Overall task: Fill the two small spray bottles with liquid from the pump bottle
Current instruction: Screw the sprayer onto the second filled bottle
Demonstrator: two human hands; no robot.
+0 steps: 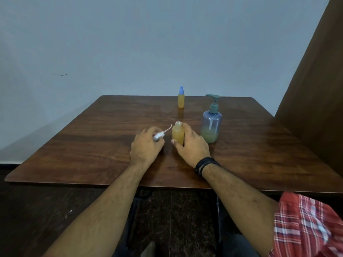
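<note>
Wooden table [92, 145] inspected from left edge to right edge. Left half bare. Just left of centre: left hand [146, 145] resting on the surface, fingers curled shut around a white spray head [159, 135], thin dip tube [168, 129] trailing free towards the open bottle. At centre: open spray bottle [177, 134], upright, neck uncapped, filled with amber liquid nearly to the shoulder; held by right hand [193, 144], fingers wrapped about the body from the right, thumb at the base. Black band [205, 164] at the right wrist. Behind, close to the far edge: second spray bottle [181, 98], upright, blue cap fitted, likewise amber-filled, well apart from both hands. Right of centre, just beside the right hand: pump bottle [211, 125], upright, pump head seated, pale liquid remaining only in the bottom portion. Judged stage: filling complete on both small bottles, recapping of the nearer one in hand. Next move calls for lifting the spray head, threading the dip tube into the narrow neck without bending it, then screwing down while keeping the bottle steady and upright. Spillage risk if tilted.
</note>
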